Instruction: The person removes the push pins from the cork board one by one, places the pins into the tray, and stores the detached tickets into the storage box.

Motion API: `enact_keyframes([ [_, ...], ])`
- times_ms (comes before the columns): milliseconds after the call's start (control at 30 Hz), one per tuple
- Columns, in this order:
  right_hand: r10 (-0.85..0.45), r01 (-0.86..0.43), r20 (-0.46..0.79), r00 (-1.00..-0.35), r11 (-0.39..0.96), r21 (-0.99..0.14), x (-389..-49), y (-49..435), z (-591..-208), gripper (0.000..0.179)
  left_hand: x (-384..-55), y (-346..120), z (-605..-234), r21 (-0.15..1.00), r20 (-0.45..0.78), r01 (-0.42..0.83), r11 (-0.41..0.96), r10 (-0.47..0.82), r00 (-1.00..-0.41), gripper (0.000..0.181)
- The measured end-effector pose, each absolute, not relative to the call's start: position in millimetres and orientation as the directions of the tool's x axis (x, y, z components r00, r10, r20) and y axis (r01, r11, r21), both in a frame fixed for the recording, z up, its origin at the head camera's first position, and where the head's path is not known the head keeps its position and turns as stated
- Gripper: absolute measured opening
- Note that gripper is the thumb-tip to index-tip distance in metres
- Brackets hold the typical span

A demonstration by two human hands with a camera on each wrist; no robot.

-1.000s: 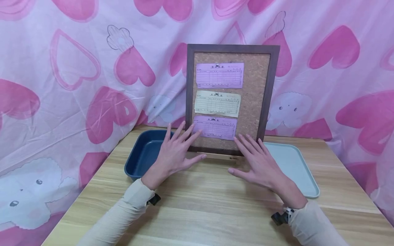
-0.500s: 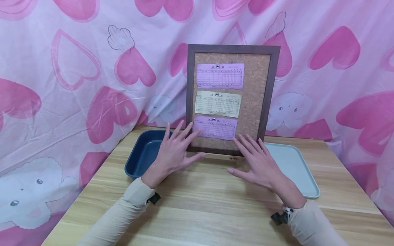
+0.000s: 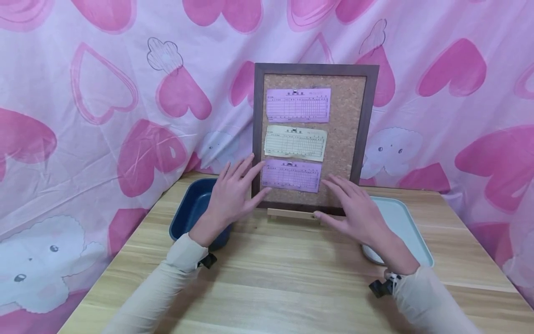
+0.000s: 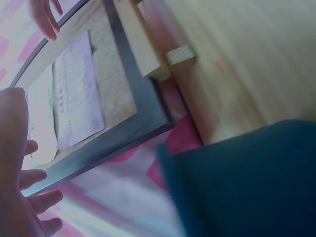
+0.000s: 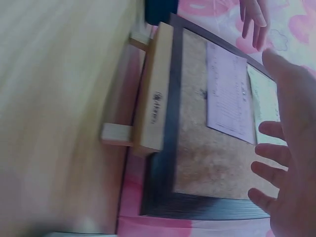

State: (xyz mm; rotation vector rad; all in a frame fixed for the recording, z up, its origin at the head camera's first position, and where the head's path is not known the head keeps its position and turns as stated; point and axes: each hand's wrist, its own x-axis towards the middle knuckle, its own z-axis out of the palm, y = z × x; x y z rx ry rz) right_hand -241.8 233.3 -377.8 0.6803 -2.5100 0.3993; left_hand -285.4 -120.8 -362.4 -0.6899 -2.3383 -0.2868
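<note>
A framed corkboard (image 3: 344, 120) leans upright on a wooden easel ledge (image 3: 292, 214). Down its left side hang a purple slip (image 3: 298, 109), a pale yellow-green slip (image 3: 295, 144) and a lower purple slip (image 3: 290, 177), each with a small metal clip at its top. My left hand (image 3: 227, 199) is beside the frame's lower left edge, fingers spread and holding nothing. Near the lower right of the board my right hand (image 3: 360, 213) is also spread, with nothing in it. Both wrist views show the hands' fingers apart from the slips.
A dark blue bin (image 3: 185, 213) stands left of the board, partly behind my left hand. To the right lies a pale blue-green tray (image 3: 406, 227). A whitish rounded thing (image 3: 371, 256) is partly hidden under my right wrist. A heart-patterned curtain (image 3: 225, 37) hangs behind the wooden table (image 3: 271, 283).
Both hands have shifted; the left thumb has risen and drawn left, and the right hand has moved slightly right and up. The whitish rounded thing has come into view. Board and slips stay in place.
</note>
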Motion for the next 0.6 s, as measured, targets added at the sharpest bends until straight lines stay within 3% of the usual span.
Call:
enact_keyframes([
  [300, -0.354, -0.590, 0.686, -0.635, 0.795, -0.136, -263, 229, -339, 0.061, -303, -118, -334, 0.122, 0.753, 0.609, 0.784, 0.326, -0.571, 0.063],
  [600, -0.332, -0.607, 0.730, -0.598, 0.782, -0.142, -283, 222, -310, 0.046, -313, -112, -321, 0.210, 0.758, 0.611, 0.764, 0.268, -0.595, 0.062],
])
